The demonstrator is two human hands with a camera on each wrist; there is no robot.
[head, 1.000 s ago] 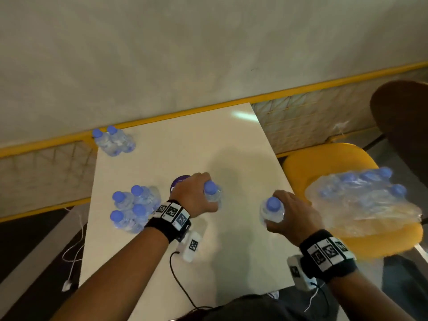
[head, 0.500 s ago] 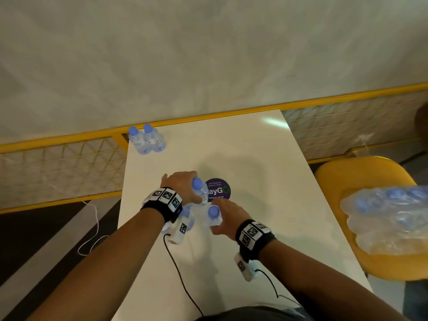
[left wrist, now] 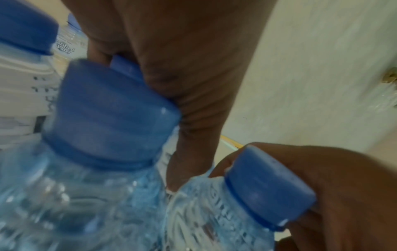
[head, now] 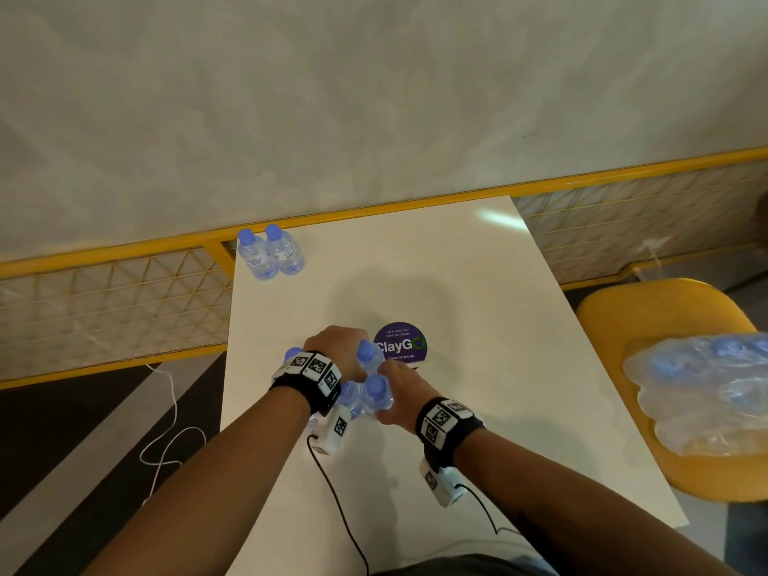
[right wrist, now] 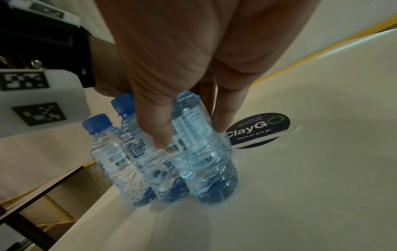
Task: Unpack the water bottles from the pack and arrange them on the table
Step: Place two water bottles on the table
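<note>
Small clear water bottles with blue caps stand in a tight cluster near the table's left edge. My left hand grips one bottle at the far side of the cluster, by the purple sticker. My right hand grips another bottle by its upper body, thumb on the label, and holds it upright against the cluster's right side. Its base is at the table top. Two more bottles stand at the far left corner. The shrink-wrapped pack lies on the yellow chair.
The white table carries a round purple ClayGo sticker. A yellow chair stands to the right. A yellow rail with mesh runs behind the table. Cables hang from both wrist units.
Both hands carried their bottles left to the cluster. The right hand came from beside the chair, and the left hand's bottle now stands at the cluster's far side.
</note>
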